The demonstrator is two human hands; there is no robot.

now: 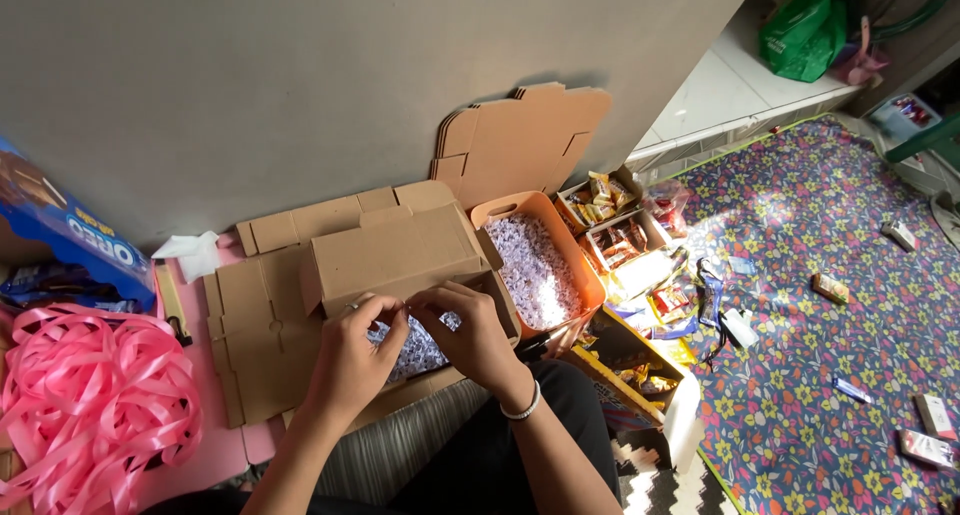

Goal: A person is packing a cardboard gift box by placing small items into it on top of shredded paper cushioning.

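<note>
Corrugated brown cardboard box (pixel 395 250), lid raised; left hand (pixel 352 360) and right hand (pixel 478 337) pinching crinkly wrapped candies (pixel 420 347) inside; glossy pink ribbon (pixel 90 400) alongside.

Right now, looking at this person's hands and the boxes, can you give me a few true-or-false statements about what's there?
1. Both hands, left hand and right hand, meet over an open cardboard box. True.
2. The orange basket holds green leaves. False: it holds small pale wrapped sweets.
3. A heap of pink ribbon lies on the person's left. True.
4. The right wrist is bare. False: it wears a white bracelet.
5. Flat cardboard blanks lean against the wall. True.
</note>
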